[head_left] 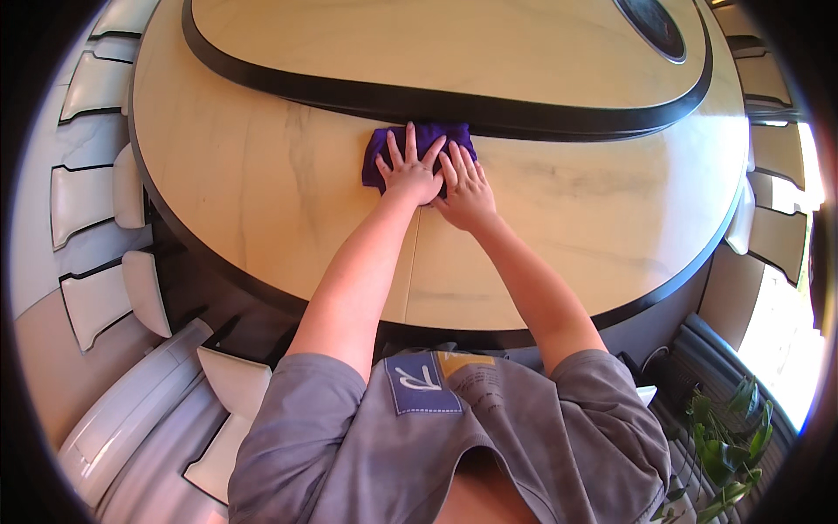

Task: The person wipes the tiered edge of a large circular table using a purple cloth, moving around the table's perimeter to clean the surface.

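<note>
A folded purple cloth (374,163) lies on the round marble-patterned table (288,201), its far side against the dark edge of the raised centre disc. My left hand (410,175) presses flat on the cloth with its fingers spread. Beside it, my right hand (467,194) rests with stretched fingers over the cloth's right part, and its palm reaches past the near side. The two hands nearly touch at the thumbs. Both arms stretch forward from the table's near edge.
The raised turntable (436,52) has a thick dark rim (375,94) and a dark oval inset (653,28). White chairs (87,205) line the left, with more chairs (777,157) on the right. A leafy plant (724,454) stands at the lower right. A thin seam runs along the tabletop.
</note>
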Demonstrator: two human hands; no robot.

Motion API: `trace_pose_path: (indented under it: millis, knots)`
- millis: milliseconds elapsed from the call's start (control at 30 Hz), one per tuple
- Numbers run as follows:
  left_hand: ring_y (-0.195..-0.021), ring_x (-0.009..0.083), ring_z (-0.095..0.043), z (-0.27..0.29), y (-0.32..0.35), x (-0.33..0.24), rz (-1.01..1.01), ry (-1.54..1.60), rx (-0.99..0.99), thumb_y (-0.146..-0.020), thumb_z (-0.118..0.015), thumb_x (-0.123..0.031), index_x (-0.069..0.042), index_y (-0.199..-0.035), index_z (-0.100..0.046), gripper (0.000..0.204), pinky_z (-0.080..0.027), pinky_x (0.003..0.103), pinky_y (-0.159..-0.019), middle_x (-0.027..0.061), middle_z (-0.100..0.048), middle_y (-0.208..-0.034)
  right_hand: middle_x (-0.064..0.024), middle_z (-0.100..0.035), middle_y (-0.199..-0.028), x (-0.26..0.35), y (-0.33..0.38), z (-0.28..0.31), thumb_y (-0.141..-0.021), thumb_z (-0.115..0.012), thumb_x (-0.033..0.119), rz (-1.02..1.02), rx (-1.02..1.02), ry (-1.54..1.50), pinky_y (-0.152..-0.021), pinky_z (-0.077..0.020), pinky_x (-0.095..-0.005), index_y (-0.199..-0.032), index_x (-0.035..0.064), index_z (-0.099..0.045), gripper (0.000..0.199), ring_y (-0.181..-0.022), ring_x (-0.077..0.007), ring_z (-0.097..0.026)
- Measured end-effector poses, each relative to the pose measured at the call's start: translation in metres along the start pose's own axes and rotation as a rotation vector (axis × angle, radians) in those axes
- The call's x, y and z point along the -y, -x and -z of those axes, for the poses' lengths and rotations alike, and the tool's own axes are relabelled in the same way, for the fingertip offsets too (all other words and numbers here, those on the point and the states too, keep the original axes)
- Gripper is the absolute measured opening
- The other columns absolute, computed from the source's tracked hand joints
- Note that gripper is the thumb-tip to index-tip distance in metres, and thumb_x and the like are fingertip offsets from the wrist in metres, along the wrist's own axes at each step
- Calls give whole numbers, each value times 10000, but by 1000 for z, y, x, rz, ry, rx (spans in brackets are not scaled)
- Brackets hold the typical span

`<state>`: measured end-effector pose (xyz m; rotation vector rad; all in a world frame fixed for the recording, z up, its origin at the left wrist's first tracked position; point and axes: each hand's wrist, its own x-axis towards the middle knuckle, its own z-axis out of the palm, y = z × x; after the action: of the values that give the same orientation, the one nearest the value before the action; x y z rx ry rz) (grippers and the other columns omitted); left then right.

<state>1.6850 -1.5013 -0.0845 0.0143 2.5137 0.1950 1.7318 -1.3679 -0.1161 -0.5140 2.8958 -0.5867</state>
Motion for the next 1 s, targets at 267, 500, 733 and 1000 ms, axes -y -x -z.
trace_pose_path:
  millis: [267, 500, 733, 1000]
  knots:
    - [-1447, 385, 85, -17, 32, 15, -90, -86, -45, -909, -419, -527, -454, -1486, -119, 654, -51, 606, -1119, 67, 101, -1591, -170, -87, -1571, 40, 37, 0, -827, -558, 578, -137, 139, 19, -1166, -128, -450, -1484, 35, -206, 922, -1461, -306, -61]
    - [-1441, 391, 111, -82, 153, 76, -216, -187, 31, -892, -447, -561, -457, -1487, -80, 706, -61, 616, -1115, 72, 160, -1580, -180, -92, -1567, 139, 161, -49, -809, -609, 539, -200, 145, 56, -1157, -156, -453, -1468, 32, -255, 904, -1457, -316, -76]
    - [-1452, 375, 15, -132, 248, 153, -378, -245, -39, -860, -502, -584, -466, -1474, -164, 711, -131, 577, -1121, 64, 82, -1593, -215, -132, -1550, 232, 251, -95, -805, -615, 526, -236, 58, 95, -1145, -176, -473, -1446, 12, -299, 880, -1444, -348, -125]
    - [-1403, 366, -234, -141, 263, 193, -405, -153, -129, -833, -639, -404, -256, -1480, -287, 752, -311, 437, -1087, 210, -185, -1536, -231, -279, -1488, 247, 236, -91, -824, -653, 320, -239, -6, 70, -1089, -301, -474, -1374, 128, -447, 618, -1370, -391, -287]
